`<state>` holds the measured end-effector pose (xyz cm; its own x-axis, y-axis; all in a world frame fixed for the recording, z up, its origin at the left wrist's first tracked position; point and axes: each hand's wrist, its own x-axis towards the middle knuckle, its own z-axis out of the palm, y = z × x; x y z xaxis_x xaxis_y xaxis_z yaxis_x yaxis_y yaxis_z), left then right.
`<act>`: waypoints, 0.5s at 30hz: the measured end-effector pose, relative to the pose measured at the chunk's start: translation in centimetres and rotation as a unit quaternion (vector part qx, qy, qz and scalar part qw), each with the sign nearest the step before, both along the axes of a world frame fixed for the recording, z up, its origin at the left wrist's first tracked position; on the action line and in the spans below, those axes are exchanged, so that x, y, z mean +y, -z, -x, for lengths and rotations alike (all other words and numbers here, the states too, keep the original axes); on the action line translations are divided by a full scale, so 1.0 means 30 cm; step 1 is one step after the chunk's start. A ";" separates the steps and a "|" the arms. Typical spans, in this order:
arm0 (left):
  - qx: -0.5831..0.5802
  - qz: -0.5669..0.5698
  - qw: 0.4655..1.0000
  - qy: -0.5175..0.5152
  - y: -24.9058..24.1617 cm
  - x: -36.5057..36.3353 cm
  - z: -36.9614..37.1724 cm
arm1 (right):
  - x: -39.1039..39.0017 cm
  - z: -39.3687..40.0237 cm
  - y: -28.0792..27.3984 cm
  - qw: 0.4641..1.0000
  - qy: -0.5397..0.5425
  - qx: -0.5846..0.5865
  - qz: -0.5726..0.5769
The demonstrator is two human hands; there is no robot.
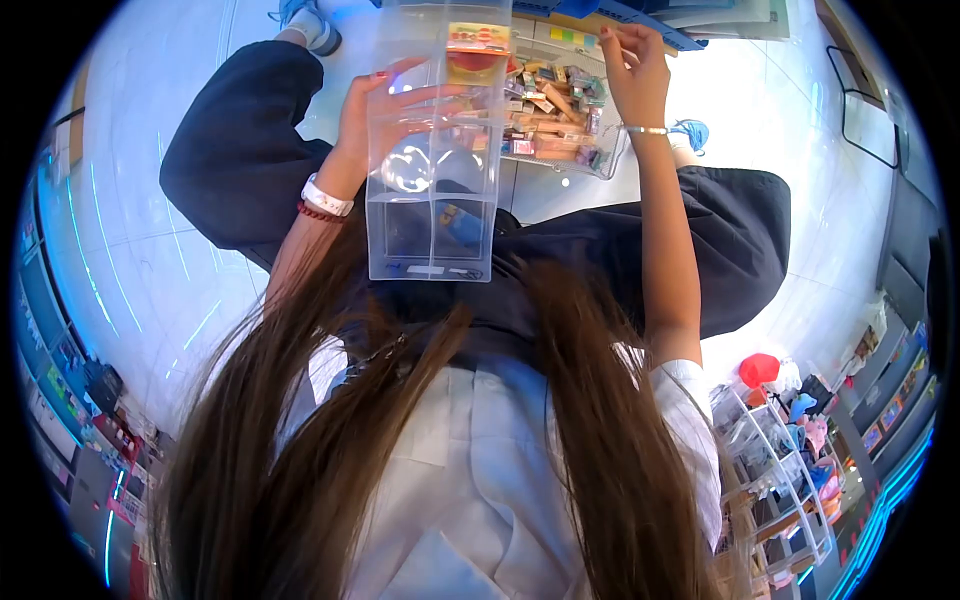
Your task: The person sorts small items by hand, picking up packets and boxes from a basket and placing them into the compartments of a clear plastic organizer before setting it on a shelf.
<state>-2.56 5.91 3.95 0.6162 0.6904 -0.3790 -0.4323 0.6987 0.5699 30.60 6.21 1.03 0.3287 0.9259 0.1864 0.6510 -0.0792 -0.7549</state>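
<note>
My left hand (368, 115) has its fingers wrapped behind a clear plastic divided box (432, 240). The box stands tall before my lap, split lengthwise by a partition. In its upper right compartment sits a small orange-and-red package (478, 42); its label is too small to read. My right hand (640, 75) is raised at the right, fingers loosely bent and apart, with nothing visible in them. Below and left of it lies a clear basket (606, 150) filled with several small, slim boxed items (560, 105), many peach or pink. The plastic box partly hides the basket's left side.
Blue bins (640, 18) line the top edge beside my right hand. A white wire rack (790, 470) with mixed goods stands behind at the lower right. Shelves (60, 370) run along the left. My knees frame the glossy white tile floor (130, 200).
</note>
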 end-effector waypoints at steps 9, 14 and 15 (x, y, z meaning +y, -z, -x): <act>0.035 0.024 0.997 -0.072 -0.107 0.028 0.120 | -0.050 0.094 0.501 0.955 -0.190 -0.070 0.219; 0.079 0.008 0.990 -0.116 -0.147 0.026 0.152 | 0.071 0.403 0.600 0.869 -0.304 -0.334 0.200; 0.076 0.007 0.989 -0.129 -0.152 0.038 0.168 | 0.085 0.441 0.608 0.866 -0.280 -0.358 0.210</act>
